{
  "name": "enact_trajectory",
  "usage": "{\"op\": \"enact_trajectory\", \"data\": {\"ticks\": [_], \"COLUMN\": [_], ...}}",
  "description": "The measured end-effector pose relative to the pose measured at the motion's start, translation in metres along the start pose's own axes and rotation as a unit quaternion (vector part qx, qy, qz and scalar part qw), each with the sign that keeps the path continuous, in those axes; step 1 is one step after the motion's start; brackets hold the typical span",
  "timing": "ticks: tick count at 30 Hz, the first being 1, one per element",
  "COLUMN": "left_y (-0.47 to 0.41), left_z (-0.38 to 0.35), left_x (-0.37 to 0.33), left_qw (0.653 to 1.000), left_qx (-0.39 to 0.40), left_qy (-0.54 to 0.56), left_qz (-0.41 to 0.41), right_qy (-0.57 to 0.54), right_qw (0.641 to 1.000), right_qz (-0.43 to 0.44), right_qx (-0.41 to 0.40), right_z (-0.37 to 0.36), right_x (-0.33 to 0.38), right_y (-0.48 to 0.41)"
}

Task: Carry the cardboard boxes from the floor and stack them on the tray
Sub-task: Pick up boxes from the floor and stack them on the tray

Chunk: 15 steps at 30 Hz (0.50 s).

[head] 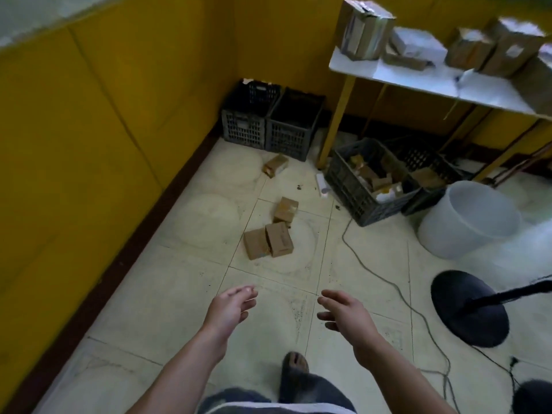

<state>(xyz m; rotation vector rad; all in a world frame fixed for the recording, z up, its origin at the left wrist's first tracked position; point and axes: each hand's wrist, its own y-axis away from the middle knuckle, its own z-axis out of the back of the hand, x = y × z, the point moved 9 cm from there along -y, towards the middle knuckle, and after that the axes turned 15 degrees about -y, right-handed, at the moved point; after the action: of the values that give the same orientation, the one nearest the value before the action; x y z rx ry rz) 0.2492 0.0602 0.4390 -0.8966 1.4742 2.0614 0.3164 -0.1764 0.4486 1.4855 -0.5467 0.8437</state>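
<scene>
Empty left hand [231, 309] and right hand [346, 313] held out over the tiled floor [179, 294], fingers loosely spread, gripping nothing; four small cardboard boxes [279, 239] lie on the floor ahead, well apart from the hands; other boxes [363, 29] sit on the white tabletop [418, 82], upper right

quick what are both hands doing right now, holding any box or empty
Left hand: open, fingers relaxed, holding nothing, above the floor.
Right hand: open, fingers loosely spread, holding nothing.
</scene>
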Motion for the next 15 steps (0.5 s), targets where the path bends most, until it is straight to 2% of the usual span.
{"op": "enact_trajectory", "data": {"ticks": [2,7,15], "left_y": [-0.009,-0.076,-0.241], "left_z": [-0.006,-0.022,-0.020], "left_x": [-0.017,-0.040,-0.066], "left_qw": [1.000,0.997,0.981], "left_qx": [-0.006,-0.033,-0.066], "left_qy": [0.003,0.040,0.112], "left_qz": [-0.004,0.057,0.143], "right_qy": [0.014,0.076,0.205], "right_qw": [1.000,0.995,0.972], "right_qz": [0.004,-0.047,-0.099], "right_qx": [0.012,0.043,0.054], "right_z": [0.000,-0.004,-0.031], "right_x": [0.022,0.061,0.115], "right_y": [-0.021,-0.119,-0.286]}}
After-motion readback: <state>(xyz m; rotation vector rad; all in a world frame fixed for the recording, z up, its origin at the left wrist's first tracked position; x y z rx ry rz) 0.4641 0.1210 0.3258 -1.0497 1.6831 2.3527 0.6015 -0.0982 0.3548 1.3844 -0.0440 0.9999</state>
